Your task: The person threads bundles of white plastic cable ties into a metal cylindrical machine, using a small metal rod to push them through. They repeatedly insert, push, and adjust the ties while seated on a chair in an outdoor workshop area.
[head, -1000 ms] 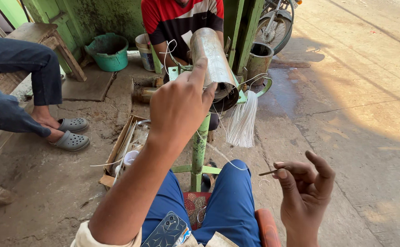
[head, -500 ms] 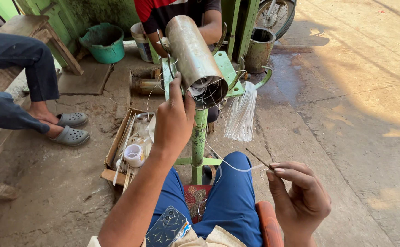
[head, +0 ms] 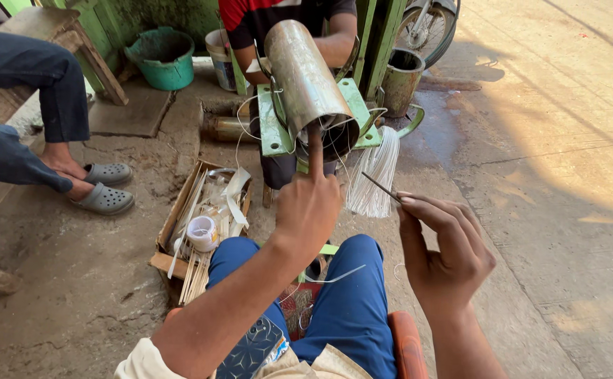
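A shiny metal cylinder [head: 304, 74] lies tilted on a green metal stand [head: 271, 130] in front of me. My left hand [head: 310, 203] is raised with its index finger pointing up and touching the cylinder's open front rim; the other fingers are curled. My right hand [head: 443, 249] is to the right and lower, pinching a thin dark stick [head: 381, 187] that points up-left toward the cylinder. A bundle of white fibres [head: 375, 172] hangs from the stand's right side. Thin white threads run around the cylinder's mouth.
A wooden tray [head: 180, 210] with white strips and a tape roll [head: 202, 232] lies on the ground at left. Another person sits behind the stand. A seated person's legs and grey clogs [head: 103, 198] are at far left. A green basin [head: 162, 56] and buckets stand behind.
My left hand dropped from covering the cylinder's mouth and now touches the rim with one finger. My right hand rose and moved closer, keeping the thin stick.
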